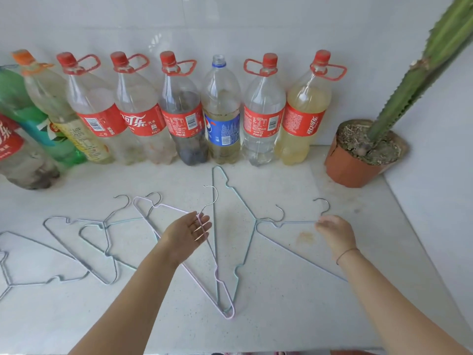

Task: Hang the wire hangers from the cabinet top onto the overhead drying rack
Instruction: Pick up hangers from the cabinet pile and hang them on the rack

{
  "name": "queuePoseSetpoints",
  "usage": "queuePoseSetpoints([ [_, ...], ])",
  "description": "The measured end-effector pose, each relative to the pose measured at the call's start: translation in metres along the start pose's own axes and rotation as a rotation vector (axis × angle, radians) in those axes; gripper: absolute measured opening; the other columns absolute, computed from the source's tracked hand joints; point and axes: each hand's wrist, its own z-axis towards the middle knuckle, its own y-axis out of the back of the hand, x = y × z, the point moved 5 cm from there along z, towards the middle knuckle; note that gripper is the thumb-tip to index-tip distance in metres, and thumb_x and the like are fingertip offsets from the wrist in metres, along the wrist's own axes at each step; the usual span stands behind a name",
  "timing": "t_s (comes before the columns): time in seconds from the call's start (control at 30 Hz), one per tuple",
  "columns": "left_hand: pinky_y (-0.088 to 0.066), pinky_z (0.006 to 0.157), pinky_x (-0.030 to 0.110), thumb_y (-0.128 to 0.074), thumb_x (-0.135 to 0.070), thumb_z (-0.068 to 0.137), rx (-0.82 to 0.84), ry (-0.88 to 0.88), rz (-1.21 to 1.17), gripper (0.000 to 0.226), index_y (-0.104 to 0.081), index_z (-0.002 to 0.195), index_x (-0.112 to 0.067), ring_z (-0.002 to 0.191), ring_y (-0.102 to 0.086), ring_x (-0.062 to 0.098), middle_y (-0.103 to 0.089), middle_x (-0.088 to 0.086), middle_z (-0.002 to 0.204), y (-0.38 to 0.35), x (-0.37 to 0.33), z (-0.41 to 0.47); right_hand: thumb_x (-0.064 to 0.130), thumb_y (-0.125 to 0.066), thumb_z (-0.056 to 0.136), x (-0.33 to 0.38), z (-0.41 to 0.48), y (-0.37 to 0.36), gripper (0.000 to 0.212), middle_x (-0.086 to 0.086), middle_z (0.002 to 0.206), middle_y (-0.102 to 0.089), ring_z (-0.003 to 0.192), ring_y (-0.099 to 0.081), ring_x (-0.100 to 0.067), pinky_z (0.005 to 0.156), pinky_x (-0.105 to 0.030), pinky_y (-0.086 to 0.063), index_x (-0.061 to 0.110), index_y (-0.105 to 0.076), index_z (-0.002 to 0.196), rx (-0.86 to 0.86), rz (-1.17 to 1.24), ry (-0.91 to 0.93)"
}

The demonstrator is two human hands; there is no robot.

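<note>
1. The left hand (188, 233), palm open, lay against the neck of the pink hanger (176, 254) on the cabinet top (294, 316).
2. The right hand (335, 233) pinched the blue hanger (289, 248) below its hook.

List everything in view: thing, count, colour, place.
wire hangers: at least six, pale blue and one pink, flat on the cabinet top, some overlapping
cabinet top: one, white speckled
plastic bottles: ten, mostly clear with red labels, one blue-labelled and uncapped, one green, along the back wall
cactus: one, green, leaning, far right
pot: one, terracotta, right rear corner
left hand: open, palm up, under a hanger's neck
right hand: fingers at the rightmost hanger's neck, thin bracelet on wrist
</note>
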Motion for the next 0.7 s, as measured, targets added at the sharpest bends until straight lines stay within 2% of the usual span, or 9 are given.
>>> queuePoseSetpoints([
  [0.07, -0.046, 0.083, 0.032, -0.043, -0.02, 0.097, 0.006, -0.038, 0.017, 0.019, -0.058, 0.096, -0.009, 0.089, -0.061, 0.021, -0.064, 0.005, 0.092, -0.002, -0.002, -0.011, 0.019, -0.068, 0.077, -0.004, 0.01, 0.01, 0.025, -0.016, 0.095, -0.066, 0.095, -0.061, -0.035, 0.078, -0.035, -0.045, 0.001, -0.065, 0.093, -0.031, -0.202, 0.03],
  [0.17, -0.044, 0.092, 0.034, -0.043, -0.02, 0.097, 0.016, -0.068, 0.027, 0.021, -0.058, 0.103, -0.008, 0.094, -0.061, 0.02, -0.064, 0.005, 0.099, -0.005, -0.003, -0.024, 0.029, -0.072, 0.074, -0.018, 0.021, 0.012, 0.029, -0.007, 0.1, -0.068, 0.096, -0.063, -0.028, 0.085, -0.036, -0.049, 0.012, -0.067, 0.096, 0.026, -0.245, -0.025],
  [0.3, -0.041, 0.097, 0.036, -0.043, -0.021, 0.097, -0.008, -0.116, 0.027, 0.024, -0.058, 0.107, -0.007, 0.096, -0.06, 0.02, -0.064, 0.005, 0.103, -0.007, -0.003, -0.039, 0.028, -0.073, 0.075, -0.025, 0.026, 0.011, 0.028, -0.005, 0.098, -0.068, 0.095, -0.063, -0.026, 0.085, -0.034, -0.049, 0.012, -0.068, 0.097, 0.076, -0.27, -0.003],
  [0.5, -0.042, 0.097, 0.035, -0.043, -0.022, 0.096, -0.062, -0.175, 0.03, 0.025, -0.059, 0.109, -0.008, 0.1, -0.06, 0.018, -0.065, 0.004, 0.106, -0.006, 0.006, -0.064, 0.025, -0.068, 0.077, -0.029, 0.032, 0.015, 0.006, 0.0, 0.081, -0.068, 0.085, -0.065, -0.023, 0.08, -0.032, -0.051, 0.021, -0.07, 0.081, 0.13, -0.377, 0.049],
  [0.53, -0.043, 0.096, 0.035, -0.044, -0.022, 0.096, -0.071, -0.183, 0.02, 0.025, -0.059, 0.11, -0.008, 0.1, -0.06, 0.018, -0.065, 0.004, 0.106, -0.006, 0.009, -0.068, 0.024, -0.067, 0.077, -0.028, 0.031, 0.017, 0.004, 0.001, 0.077, -0.067, 0.083, -0.064, -0.023, 0.078, -0.031, -0.05, 0.023, -0.067, 0.074, 0.143, -0.375, 0.057],
  [0.6, -0.044, 0.092, 0.035, -0.044, -0.022, 0.096, -0.092, -0.204, -0.003, 0.025, -0.059, 0.11, -0.007, 0.099, -0.061, 0.019, -0.065, 0.004, 0.105, -0.007, 0.015, -0.077, 0.021, -0.067, 0.078, -0.024, 0.029, 0.021, 0.02, 0.003, 0.064, -0.06, 0.071, -0.059, -0.021, 0.066, -0.028, -0.045, 0.024, -0.059, 0.06, 0.173, -0.312, 0.078],
  [0.7, -0.046, 0.087, 0.033, -0.044, -0.023, 0.096, -0.12, -0.241, -0.028, 0.026, -0.058, 0.111, -0.008, 0.096, -0.062, 0.018, -0.066, 0.003, 0.102, -0.011, 0.024, -0.094, 0.011, -0.066, 0.08, -0.02, 0.024, 0.027, 0.025, 0.003, 0.052, -0.056, 0.053, -0.052, -0.016, 0.05, -0.021, -0.036, 0.017, -0.058, 0.056, 0.264, -0.082, 0.066],
])
